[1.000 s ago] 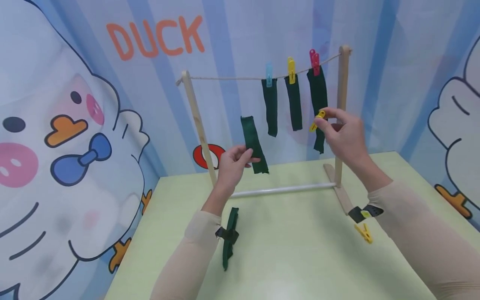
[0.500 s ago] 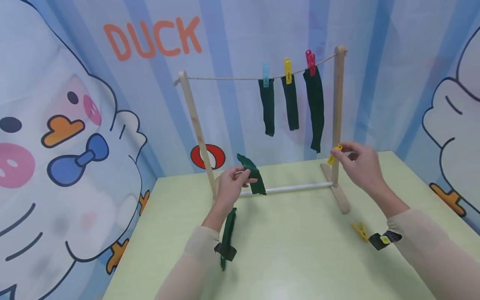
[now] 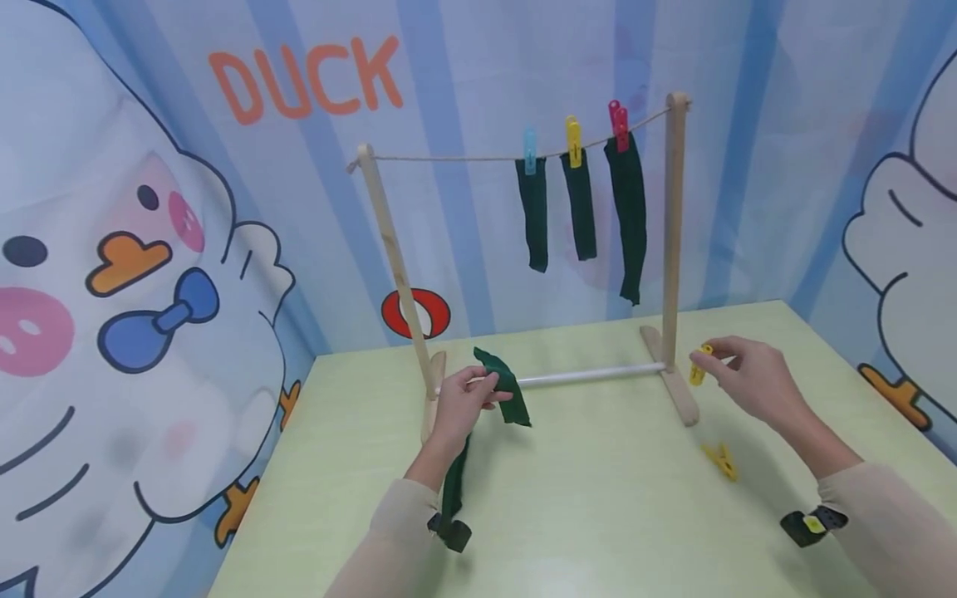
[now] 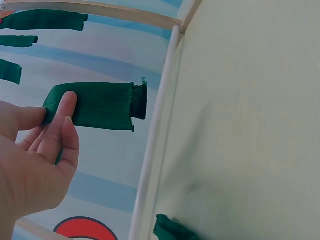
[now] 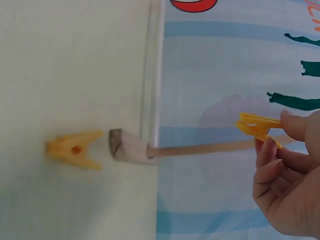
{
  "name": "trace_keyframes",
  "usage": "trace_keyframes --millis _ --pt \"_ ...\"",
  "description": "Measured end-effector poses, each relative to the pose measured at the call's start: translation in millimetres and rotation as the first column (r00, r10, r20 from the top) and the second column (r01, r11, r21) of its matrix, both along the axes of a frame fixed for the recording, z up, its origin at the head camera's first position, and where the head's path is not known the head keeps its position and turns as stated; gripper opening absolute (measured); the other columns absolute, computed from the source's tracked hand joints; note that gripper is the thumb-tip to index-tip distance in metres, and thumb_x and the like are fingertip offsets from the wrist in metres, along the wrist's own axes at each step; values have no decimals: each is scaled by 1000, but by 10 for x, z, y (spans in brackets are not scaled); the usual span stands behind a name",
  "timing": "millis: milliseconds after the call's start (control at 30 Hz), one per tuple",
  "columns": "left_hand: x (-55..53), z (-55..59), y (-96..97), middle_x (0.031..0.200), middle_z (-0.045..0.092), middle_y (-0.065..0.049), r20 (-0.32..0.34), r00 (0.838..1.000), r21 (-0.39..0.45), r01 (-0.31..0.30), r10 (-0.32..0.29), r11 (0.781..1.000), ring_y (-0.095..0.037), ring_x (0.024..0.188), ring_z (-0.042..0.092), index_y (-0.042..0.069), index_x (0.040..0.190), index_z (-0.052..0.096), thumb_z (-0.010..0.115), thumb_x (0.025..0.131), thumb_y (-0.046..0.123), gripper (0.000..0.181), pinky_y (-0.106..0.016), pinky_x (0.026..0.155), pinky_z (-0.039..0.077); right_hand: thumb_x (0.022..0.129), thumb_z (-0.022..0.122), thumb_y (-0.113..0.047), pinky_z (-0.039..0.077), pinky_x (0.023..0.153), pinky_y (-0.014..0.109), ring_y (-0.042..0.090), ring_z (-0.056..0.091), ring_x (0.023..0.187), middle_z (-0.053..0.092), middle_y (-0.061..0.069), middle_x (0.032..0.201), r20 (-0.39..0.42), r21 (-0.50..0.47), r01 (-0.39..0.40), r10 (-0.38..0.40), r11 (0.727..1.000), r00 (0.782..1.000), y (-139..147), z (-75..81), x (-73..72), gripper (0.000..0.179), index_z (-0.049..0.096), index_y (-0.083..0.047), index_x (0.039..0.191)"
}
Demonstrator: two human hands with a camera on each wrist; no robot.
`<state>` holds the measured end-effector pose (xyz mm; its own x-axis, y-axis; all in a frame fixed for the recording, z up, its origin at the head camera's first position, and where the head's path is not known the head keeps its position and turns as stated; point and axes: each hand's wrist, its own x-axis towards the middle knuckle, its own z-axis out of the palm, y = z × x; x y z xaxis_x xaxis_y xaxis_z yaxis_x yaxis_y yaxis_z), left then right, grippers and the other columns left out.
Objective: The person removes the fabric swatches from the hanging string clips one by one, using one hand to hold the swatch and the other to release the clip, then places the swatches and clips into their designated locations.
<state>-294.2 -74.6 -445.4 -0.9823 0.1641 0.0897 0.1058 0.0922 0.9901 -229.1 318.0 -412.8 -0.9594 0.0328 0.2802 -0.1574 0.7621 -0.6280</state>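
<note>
My left hand [image 3: 459, 407] pinches a dark green cloth strip [image 3: 512, 399] between thumb and fingers, in front of the rack's left post. In the left wrist view this strip [image 4: 105, 105] droops folded over the fingers. To the right of the rack, my right hand [image 3: 758, 382] pinches a yellow clothespin [image 3: 699, 365] above the table. A second yellow clothespin [image 3: 720, 462] lies on the table below that hand. Another green strip [image 3: 453, 486] lies on the table, partly hidden behind my left wrist.
A wooden rack with a right post [image 3: 675, 232] carries a rope [image 3: 449, 158]. Three green strips hang from it by a blue clothespin [image 3: 530, 151], a yellow peg [image 3: 573, 141] and a red clothespin [image 3: 619, 126]. A white bar [image 3: 591, 375] joins the rack's feet.
Both hands have come down from near the hanging strips. My right hand has also moved right with the yellow clothespin; the green strip in my left hand now droops.
</note>
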Motion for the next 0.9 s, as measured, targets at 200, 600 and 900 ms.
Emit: trace_keyframes --millis 200,600,900 --pt "26 -186 -41 93 75 -13 62 998 -47 -2 4 999 -20 87 75 -2 115 63 60 102 20 26 -30 75 56 101 59 -37 54 62 39 30 67 83 68 23 105 157 87 -110 96 990 983 193 -193 66 53 61 12 123" --pt "77 -361 -124 83 75 -14 150 988 -168 53 -28 984 -21 84 75 -2 114 61 60 102 21 26 -35 75 56 98 65 -29 50 60 36 20 63 71 67 6 84 349 92 -128 88 988 933 432 -569 119 43 66 13 107" --pt "105 -435 -234 73 66 -8 162 987 -234 56 -17 971 -13 53 64 -5 114 63 59 101 17 26 -26 56 46 96 65 -30 43 58 35 21 51 68 60 8 77 375 166 -69 2 984 927 403 -694 106 44 66 13 98"
